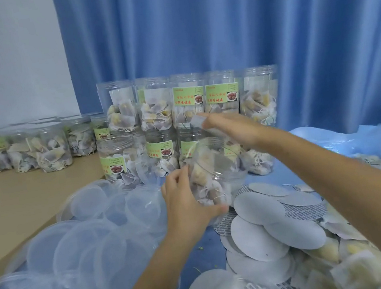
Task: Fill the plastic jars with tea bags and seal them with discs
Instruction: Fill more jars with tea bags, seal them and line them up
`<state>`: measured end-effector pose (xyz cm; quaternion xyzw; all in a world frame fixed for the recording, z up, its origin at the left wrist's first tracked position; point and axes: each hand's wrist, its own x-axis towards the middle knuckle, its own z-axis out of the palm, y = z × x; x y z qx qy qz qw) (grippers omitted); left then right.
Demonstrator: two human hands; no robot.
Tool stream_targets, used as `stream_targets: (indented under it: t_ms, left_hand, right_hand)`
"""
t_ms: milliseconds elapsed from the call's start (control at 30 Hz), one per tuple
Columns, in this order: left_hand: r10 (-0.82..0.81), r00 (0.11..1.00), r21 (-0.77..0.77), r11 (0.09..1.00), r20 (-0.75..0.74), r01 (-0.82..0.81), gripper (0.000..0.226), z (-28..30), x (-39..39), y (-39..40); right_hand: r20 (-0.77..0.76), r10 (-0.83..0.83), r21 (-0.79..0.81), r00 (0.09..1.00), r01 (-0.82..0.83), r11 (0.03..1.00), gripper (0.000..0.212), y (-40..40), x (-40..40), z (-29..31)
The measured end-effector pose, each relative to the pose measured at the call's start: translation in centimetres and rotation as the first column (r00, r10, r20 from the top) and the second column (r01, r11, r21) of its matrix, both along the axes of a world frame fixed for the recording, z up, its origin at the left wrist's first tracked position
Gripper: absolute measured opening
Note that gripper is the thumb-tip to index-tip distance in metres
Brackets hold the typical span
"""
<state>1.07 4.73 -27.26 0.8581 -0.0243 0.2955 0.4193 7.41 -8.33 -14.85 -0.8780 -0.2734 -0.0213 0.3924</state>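
My left hand grips the jar, my right hand above pinches a tea bag; still filling, next I drop it inside.

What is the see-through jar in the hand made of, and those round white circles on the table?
The jar held by the left hand looks like clear, glossy plastic: the tea bags show straight through its wall. The white discs look like thin matte card or paper, lying flat and overlapping; some show a silvery printed side, perhaps foil, though that is uncertain.
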Motion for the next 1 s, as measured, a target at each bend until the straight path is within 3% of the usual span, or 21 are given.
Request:
stream_targets:
  t_ms: [67,200,267,333,400,467,567,700,867,1000]
  left_hand:
    - [-0.063,0.997,0.038,0.997,0.054,0.061,0.086,-0.2,-0.4,-0.2]
    - [-0.204,0.978,0.170,0.966,0.044,0.194,0.097,0.0,-0.8,-0.6]
    - [-0.231,0.973,0.187,0.957,0.021,0.223,0.098,0.3,-0.7,-0.6]
    - [-0.213,0.977,0.152,0.966,0.007,0.209,0.084,0.2,-0.6,-0.6]
    - [-0.184,0.983,0.126,0.975,-0.017,0.185,0.076,0.0,-0.6,-0.4]
    - [-0.205,0.979,0.084,0.975,-0.010,0.205,0.084,-0.2,-0.5,-0.1]
    - [-0.257,0.966,0.040,0.966,0.007,0.256,0.095,-0.2,-0.3,-0.1]
    - [-0.247,0.969,-0.053,0.968,0.011,0.247,0.101,-0.4,0.0,0.3]
    - [-0.210,0.977,-0.214,0.957,-0.046,0.195,0.115,-0.7,0.5,1.4]
    - [-0.193,0.980,-0.190,0.965,-0.037,0.183,0.114,-0.7,0.5,1.2]
  right_hand:
    - [-0.057,0.025,-0.080,0.998,-0.030,0.996,0.038,-0.9,-0.2,0.9]
    - [-0.075,0.124,-0.302,0.990,-0.141,0.943,0.040,-2.0,-1.5,3.0]
    - [-0.012,0.221,-0.505,0.975,-0.197,0.840,0.046,-1.6,-2.5,3.9]
    - [0.048,0.264,-0.696,0.963,-0.158,0.700,0.052,-0.9,-3.8,4.3]
    - [0.111,0.276,-0.792,0.955,-0.083,0.605,0.064,-0.7,-4.6,4.4]
    - [0.185,0.312,-0.806,0.932,-0.038,0.590,0.070,-1.6,-4.8,3.9]
    - [0.264,0.338,-0.698,0.904,-0.063,0.714,0.069,-4.0,-4.5,1.8]
    - [0.374,0.273,-0.409,0.887,-0.106,0.906,0.075,-6.0,-4.2,-2.2]
    - [0.358,0.172,-0.213,0.918,-0.099,0.972,0.084,-6.2,-3.7,-5.0]
    - [0.293,0.022,0.254,0.956,-0.099,0.962,0.084,-6.4,-3.5,-4.6]
